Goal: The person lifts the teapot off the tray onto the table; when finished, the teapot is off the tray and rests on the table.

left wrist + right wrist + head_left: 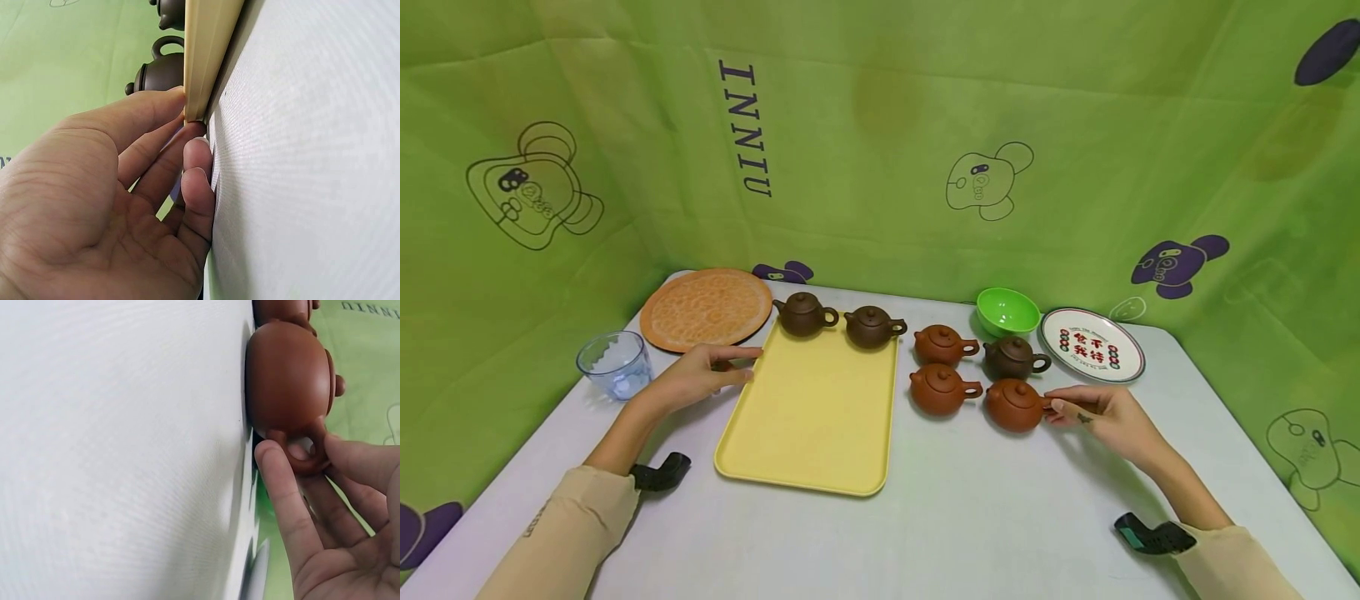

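Note:
My left hand [700, 372] is at the left edge of a yellow tray [808, 417], and in the left wrist view its thumb and fingertips hold the rim. Two dark brown teapots [802, 317] stand at the tray's far end. Right of the tray, three reddish-brown teapots and one dark brown teapot [1011, 358] are grouped two by two. With my right hand [1105, 417] I pinch the handle of the front right reddish-brown teapot [1015, 407]. In the right wrist view that teapot [287, 378] sits upright on the white surface, thumb and fingers about its handle.
Behind the left hand lie a round orange-patterned mat [706, 308] and a clear bluish glass [617, 367]. A green bowl [1007, 312] and a white plate with red characters [1092, 344] are at the back right. Green printed cloth [880, 125] walls the white table [970, 517].

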A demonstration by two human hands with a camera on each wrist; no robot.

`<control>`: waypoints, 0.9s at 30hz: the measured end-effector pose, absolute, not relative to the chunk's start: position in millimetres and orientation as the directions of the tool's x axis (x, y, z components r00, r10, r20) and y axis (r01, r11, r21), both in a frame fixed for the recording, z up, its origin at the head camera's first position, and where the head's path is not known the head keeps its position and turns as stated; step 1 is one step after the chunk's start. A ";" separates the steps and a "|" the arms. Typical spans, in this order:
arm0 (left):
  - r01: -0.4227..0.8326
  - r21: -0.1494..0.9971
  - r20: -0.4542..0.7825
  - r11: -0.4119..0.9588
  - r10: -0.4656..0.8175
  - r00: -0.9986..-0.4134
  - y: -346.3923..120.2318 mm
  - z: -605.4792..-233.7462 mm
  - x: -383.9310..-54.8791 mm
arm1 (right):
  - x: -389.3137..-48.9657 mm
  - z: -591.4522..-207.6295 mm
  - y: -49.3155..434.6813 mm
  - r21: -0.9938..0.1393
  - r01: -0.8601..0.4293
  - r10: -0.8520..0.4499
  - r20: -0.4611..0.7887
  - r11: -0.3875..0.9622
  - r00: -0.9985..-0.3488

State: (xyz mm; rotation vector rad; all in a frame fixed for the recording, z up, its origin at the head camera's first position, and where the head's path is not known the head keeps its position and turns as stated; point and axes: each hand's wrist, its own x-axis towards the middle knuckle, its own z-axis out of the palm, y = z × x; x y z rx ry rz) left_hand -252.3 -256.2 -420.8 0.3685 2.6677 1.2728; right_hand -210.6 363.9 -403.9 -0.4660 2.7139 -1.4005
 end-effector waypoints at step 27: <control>0.157 0.791 -0.036 0.591 0.302 -0.953 -255.7 -418.0 -249.6 | -223.6 -366.8 359.8 -0.683 -0.234 -0.192 0.139 0.692 -0.972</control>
